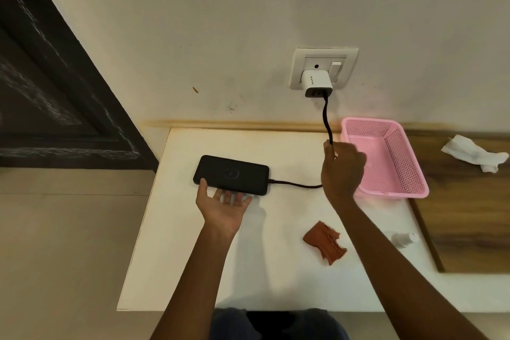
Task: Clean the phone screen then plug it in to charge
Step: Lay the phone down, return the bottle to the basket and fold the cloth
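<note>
A black phone lies flat on the white table. A black cable is plugged into the phone's right end. It runs up to a white charger in the wall socket. My left hand is palm up at the phone's near edge, its straight fingers touching the phone. My right hand grips the cable just below the charger. An orange-brown cloth lies crumpled on the table near my right forearm.
A pink perforated basket stands against the wall at the right. A small white bottle lies at the table's right edge. A crumpled white tissue lies on the wooden surface beyond. A dark door is on the left.
</note>
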{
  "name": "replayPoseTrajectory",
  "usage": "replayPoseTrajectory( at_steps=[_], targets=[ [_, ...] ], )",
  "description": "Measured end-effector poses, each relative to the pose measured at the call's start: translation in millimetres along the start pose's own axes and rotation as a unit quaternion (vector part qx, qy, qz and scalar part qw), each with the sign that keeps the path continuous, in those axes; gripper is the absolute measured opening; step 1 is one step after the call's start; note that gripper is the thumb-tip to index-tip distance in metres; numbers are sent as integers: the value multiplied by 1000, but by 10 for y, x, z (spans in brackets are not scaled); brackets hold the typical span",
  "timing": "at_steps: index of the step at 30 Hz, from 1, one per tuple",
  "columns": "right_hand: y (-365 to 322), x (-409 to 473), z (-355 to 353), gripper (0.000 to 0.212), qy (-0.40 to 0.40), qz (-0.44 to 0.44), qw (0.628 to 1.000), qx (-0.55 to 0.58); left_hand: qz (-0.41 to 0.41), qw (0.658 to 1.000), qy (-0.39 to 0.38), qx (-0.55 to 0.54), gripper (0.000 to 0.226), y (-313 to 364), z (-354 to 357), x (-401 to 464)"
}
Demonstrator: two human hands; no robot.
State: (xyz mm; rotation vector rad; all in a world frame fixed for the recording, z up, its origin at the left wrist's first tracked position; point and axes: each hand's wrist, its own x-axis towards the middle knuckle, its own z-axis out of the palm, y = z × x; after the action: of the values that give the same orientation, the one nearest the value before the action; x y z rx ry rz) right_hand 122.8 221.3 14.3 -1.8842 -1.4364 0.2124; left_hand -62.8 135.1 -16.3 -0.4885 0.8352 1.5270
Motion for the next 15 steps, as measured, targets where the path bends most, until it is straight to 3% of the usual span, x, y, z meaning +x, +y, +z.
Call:
replayPoseTrajectory(
  at_steps=[3,6,15],
  targets=[
    [13,330,48,35,-36,61,997,-11,9,1000,2,-18,58,-22,18,-9],
    [60,604,94,32,-81,69,994,-25,27,999,16,-19,54,-54,56,-11],
    [96,798,77,27,-67,55,995,44,29,999,29,13,65,-195,57,-81]
  ],
)
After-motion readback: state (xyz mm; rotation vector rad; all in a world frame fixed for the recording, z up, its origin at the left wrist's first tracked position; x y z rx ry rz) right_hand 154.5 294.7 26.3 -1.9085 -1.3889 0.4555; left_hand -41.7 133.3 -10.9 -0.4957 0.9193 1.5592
